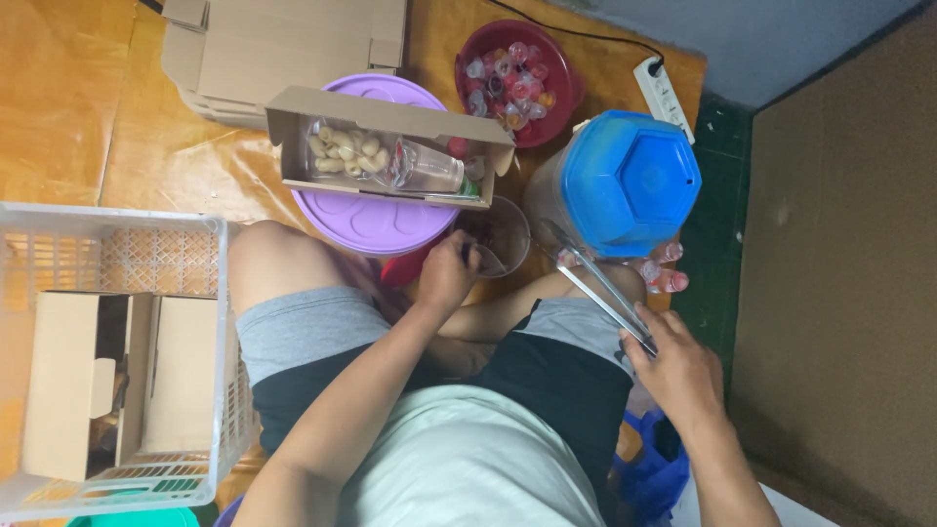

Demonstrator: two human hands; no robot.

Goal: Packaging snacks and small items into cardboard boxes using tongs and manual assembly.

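Right hand (678,376) grips metal tongs (595,283); left hand (447,273) pinches a clear cup (498,234) below the open cardboard box (390,146).

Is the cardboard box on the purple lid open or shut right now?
Open. The cardboard box has its flaps spread, showing a bag of pale pieces and a clear cup lying inside.

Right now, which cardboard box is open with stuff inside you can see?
The open cardboard box resting on the purple lid. It shows pale snacks and a clear cup; the boxes in the white crate are closed, and the others lie flat.
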